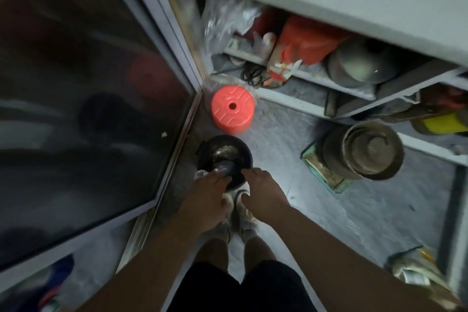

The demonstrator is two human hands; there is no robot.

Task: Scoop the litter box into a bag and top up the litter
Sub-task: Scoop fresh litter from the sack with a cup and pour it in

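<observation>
A black round bucket [243, 157] stands on the grey floor just ahead of my feet. Pale gritty litter [226, 151] lies in its bottom. A dark grey scoop-like cup [226, 167] leans inside against the near rim. My left hand [206, 196] is closed around the near end of this cup, with something white and crumpled [201, 173] showing by its fingers. My right hand [259, 189] reaches in from the right, its fingertips curled on the bucket's near rim. No litter box or bag can be made out clearly.
An orange plastic stool [233, 109] stands just beyond the bucket. A dark glass door [88, 83] closes off the left side. Low grey shelves [316, 81] hold cluttered bags and pots. Stacked metal pots [364, 151] rest on a green tin at the right.
</observation>
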